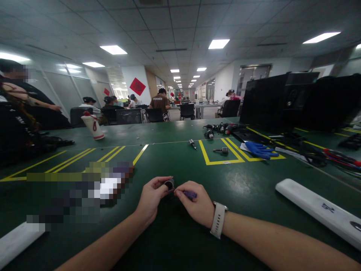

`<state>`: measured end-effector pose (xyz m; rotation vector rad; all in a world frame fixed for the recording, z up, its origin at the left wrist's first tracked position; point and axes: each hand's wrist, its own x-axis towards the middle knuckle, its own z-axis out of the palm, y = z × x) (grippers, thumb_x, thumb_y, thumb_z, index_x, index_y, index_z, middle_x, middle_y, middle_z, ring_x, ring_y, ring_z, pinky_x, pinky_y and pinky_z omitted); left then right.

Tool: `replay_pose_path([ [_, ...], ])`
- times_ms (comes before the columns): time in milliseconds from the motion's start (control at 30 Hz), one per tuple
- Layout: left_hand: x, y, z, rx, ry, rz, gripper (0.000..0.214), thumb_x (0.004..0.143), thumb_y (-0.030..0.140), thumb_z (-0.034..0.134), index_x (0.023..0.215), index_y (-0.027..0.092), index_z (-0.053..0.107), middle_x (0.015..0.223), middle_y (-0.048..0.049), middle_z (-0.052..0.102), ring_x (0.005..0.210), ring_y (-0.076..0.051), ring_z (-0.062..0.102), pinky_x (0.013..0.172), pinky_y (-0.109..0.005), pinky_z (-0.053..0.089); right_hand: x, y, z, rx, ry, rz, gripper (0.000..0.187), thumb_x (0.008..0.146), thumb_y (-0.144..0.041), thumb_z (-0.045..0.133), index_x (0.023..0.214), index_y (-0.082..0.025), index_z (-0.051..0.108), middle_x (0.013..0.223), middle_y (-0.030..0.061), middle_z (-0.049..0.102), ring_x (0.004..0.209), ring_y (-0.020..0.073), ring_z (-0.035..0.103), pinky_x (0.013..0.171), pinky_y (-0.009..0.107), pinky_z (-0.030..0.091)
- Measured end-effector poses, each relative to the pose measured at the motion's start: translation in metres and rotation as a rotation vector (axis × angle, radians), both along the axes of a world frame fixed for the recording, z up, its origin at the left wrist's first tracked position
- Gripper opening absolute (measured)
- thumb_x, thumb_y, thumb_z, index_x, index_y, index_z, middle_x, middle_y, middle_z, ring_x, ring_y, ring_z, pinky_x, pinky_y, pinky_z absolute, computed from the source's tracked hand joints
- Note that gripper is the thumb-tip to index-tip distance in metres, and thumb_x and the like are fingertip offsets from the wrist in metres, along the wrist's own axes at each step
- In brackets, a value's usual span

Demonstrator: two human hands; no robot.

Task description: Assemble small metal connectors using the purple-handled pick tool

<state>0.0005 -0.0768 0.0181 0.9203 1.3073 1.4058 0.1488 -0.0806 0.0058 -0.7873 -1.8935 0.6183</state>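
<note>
We judge the work midway: our left hand (152, 197) fingers pinch a small metal cylinder (169, 184) above the near middle of the counter (175, 158), while our right hand (197, 207) fingers grip a purple-handled screwdriver (189, 194), its tip at the cylinder.

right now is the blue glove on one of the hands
No, the blue glove lies on the green table, far from the bare left hand and right hand.

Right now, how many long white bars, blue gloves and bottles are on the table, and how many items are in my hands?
Long white bars: 2
Blue gloves: 1
Bottles: 1
Held items: 2 (small dark cylinder in left hand, purple-handled tool in right hand)
Total: 6
</note>
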Motion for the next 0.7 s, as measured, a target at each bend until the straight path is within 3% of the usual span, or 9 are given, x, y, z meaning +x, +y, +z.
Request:
replay_pose_path([
  [533, 0.0, 0.0011, -0.0023, 0.006, 0.021, 0.017, 0.018, 0.059, 0.002, 0.064, 0.075, 0.011, 0.067, 0.086, -0.0089, 0.071, 0.074, -0.018, 0.066, 0.065, -0.027, 0.054, 0.0031, -0.0019, 0.0023, -0.011, 0.038, -0.001, 0.018, 0.082, -0.019, 0.051, 0.072, -0.018, 0.066, 0.071, 0.0036, 0.066, 0.069, 0.0153, 0.059, 0.067, 0.028, 0.045],
  [700, -0.0038, 0.0029, -0.0015, 0.002, -0.003, 0.033, 0.024, 0.061, -0.001, 0.057, 0.08, 0.011, 0.067, 0.083, -0.0074, 0.069, 0.074, -0.017, 0.066, 0.07, -0.028, 0.054, 0.0043, 0.0002, 0.0021, -0.12, 0.061, 0.006, 0.025, 0.083, -0.022, 0.05, 0.062, -0.017, 0.063, 0.063, 0.0018, 0.063, 0.063, 0.0137, 0.058, 0.063, 0.026, 0.044],
])
